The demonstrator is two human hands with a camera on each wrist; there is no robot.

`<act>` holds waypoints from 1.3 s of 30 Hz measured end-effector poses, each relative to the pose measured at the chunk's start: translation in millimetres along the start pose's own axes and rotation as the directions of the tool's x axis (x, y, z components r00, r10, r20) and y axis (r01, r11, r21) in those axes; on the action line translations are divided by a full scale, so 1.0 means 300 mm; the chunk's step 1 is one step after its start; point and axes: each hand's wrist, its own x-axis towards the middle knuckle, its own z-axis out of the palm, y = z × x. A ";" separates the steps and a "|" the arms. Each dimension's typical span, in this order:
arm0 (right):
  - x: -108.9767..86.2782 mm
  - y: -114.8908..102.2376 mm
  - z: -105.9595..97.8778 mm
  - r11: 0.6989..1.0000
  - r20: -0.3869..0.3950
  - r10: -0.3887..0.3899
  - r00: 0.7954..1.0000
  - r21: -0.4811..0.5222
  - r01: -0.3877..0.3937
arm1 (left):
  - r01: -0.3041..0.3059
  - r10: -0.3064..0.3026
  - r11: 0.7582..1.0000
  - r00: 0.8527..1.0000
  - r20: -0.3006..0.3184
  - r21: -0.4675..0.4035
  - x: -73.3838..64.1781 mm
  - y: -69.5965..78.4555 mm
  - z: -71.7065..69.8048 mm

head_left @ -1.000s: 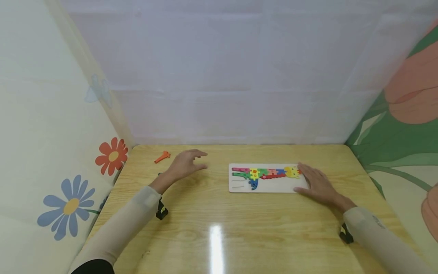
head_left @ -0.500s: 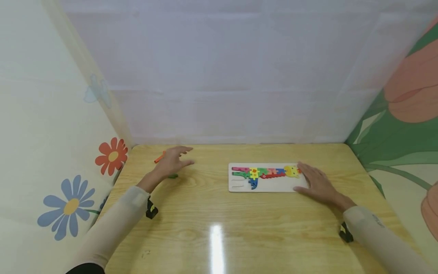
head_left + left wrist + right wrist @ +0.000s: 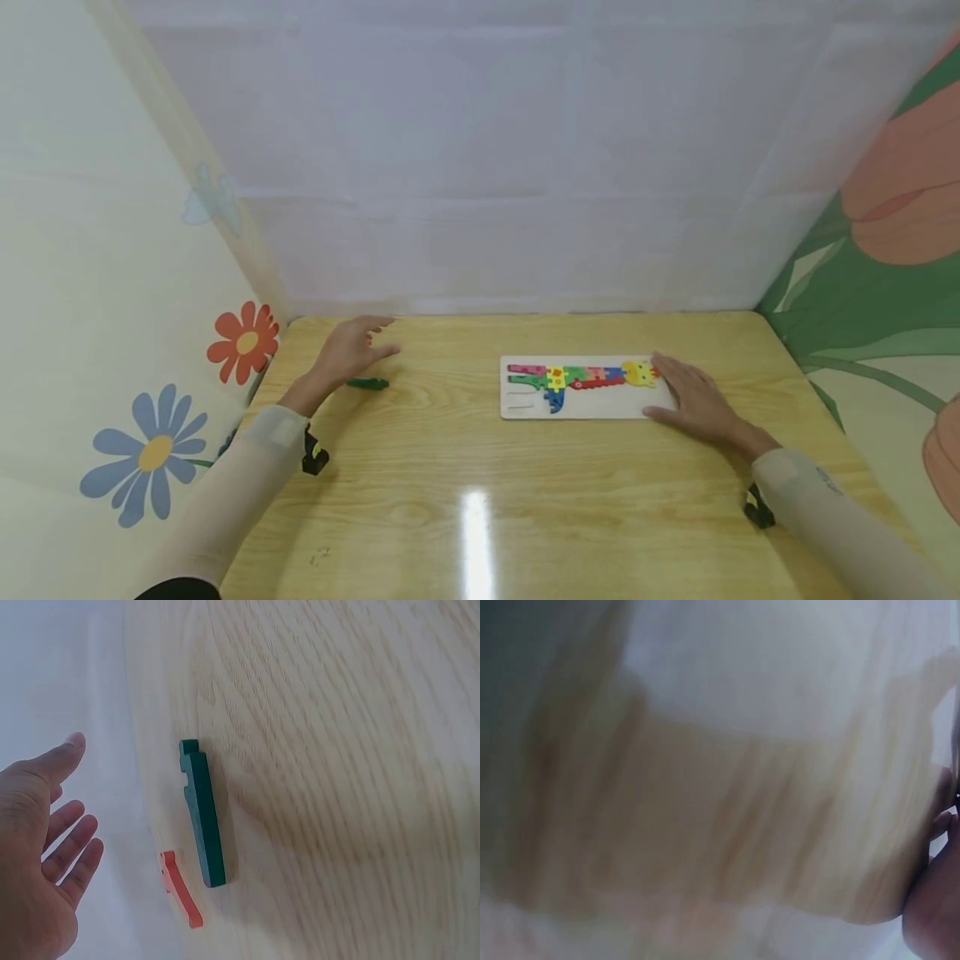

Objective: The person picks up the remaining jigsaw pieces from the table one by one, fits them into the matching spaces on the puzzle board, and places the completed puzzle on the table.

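My left hand [image 3: 345, 353] is raised over the back left of the table, fingers spread and holding nothing. Beneath it lies a green puzzle piece [image 3: 369, 384], a long leg shape with a notched end. An orange puzzle piece [image 3: 181, 891] lies beside the green one in the left wrist view; in the head view the left hand hides it. My right hand [image 3: 697, 402] rests at the right end of a white puzzle board [image 3: 600, 407], thumb on its near side, fingers extended along the end. Colourful interlocking pieces on the board form a giraffe with a yellow head [image 3: 639, 373].
Two leg-shaped outlines [image 3: 520, 402] show at the board's left end. The wooden table [image 3: 420, 475] meets a white cloth backdrop [image 3: 480, 167] at its far edge. Flower-printed panels [image 3: 150, 333] stand at both sides.
My left hand has moved left across the table, covering the orange piece in the head view and uncovering the green one. The right hand and the board have stayed in place.
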 end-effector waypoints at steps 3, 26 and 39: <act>0.004 0.002 -0.002 1.000 0.002 -0.003 1.000 -0.001 0.003 | 0.013 -0.013 1.000 1.000 -0.001 0.011 -0.004 -0.018 -0.009; -0.004 -0.001 -0.006 1.000 0.019 0.016 1.000 -0.012 -0.016 | 0.083 -0.082 0.996 0.996 -0.017 0.030 -0.022 -0.144 -0.059; -0.003 -0.008 -0.002 1.000 0.025 0.024 0.999 0.003 -0.024 | 0.163 -0.165 0.985 0.986 0.027 0.058 -0.030 -0.179 -0.060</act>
